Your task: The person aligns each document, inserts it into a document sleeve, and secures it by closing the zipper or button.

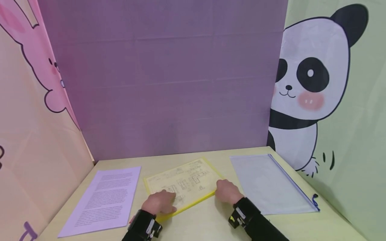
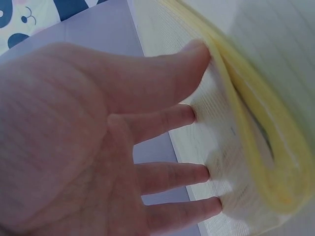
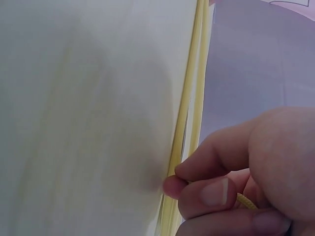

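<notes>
From the head, the yellow pouch [image 1: 212, 167] lies in the middle of the table [image 1: 205, 221], a bit turned, and a page [image 1: 182, 182] with drawings shows through it. The left hand [image 1: 160, 202] rests at its near left corner, and the right hand [image 1: 228, 191] is at its near right corner. A purple sheet [image 1: 105, 197] with lots of words lies by the table's left edge, and a clear pouch [image 1: 271, 187] lies by the right edge. From the left wrist, the thumb [image 2: 167, 78] touches the yellow rim and the fingers [image 2: 170, 177] are straight, tips against the pouch, so this hand presses and does not curl round it. The rim gapes there in a big loop. From the right wrist, bent fingers pinch the pouch's zip edge, where two yellow strips sit a little apart, and a yellow cord [image 3: 246, 201] pokes out of the hand. I cannot tell if they hold a zip slider, because the hand hides it. I think the zip could jam if the strips do not line up or the page gets caught between them. The pouch could slide or crumple if the right hand tugs hard while the left presses too lightly.
</notes>
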A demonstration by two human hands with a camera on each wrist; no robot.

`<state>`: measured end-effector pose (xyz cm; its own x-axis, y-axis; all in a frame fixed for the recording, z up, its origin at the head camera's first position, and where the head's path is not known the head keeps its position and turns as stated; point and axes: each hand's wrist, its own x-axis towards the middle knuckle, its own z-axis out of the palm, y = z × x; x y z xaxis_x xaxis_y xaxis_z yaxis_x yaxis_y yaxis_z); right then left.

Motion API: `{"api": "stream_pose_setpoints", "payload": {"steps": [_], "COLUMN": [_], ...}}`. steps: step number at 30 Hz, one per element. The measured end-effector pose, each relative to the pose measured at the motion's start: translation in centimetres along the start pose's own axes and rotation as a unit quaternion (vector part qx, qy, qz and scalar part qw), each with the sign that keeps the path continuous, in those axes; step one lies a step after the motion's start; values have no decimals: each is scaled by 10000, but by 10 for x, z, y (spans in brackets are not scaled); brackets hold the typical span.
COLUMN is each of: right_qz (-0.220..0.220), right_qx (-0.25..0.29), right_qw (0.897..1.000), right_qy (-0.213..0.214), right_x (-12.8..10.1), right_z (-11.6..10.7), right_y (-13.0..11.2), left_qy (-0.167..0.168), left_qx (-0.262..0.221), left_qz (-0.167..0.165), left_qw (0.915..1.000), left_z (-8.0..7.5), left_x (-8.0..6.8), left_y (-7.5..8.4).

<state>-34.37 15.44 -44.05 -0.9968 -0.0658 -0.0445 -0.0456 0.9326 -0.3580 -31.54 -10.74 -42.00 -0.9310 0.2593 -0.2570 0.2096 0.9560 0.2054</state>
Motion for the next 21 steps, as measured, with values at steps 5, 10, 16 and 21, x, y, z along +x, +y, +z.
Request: {"api": "stream_pose_setpoints", "payload": {"steps": [5,10,16,21], "right_qz": [53,-12,-22,-21], "right_qx": [5,-86,-136,-142], "right_qw": [10000,10000,9999,9999], "right_qy": [-28,18,32,18], "right_x": [0,0,0,0], "right_z": [-1,-1,0,0], "right_y": [0,0,0,-1], "left_qy": [28,69,65,5], "left_qx": [19,123,133,78], "left_qz": [23,78,73,-9], "left_qw": [10000,9999,9999,10000], "left_z": [0,0,-1,0], "left_x": [0,-1,-1,-2], "left_y": [1,1,1,1]}}
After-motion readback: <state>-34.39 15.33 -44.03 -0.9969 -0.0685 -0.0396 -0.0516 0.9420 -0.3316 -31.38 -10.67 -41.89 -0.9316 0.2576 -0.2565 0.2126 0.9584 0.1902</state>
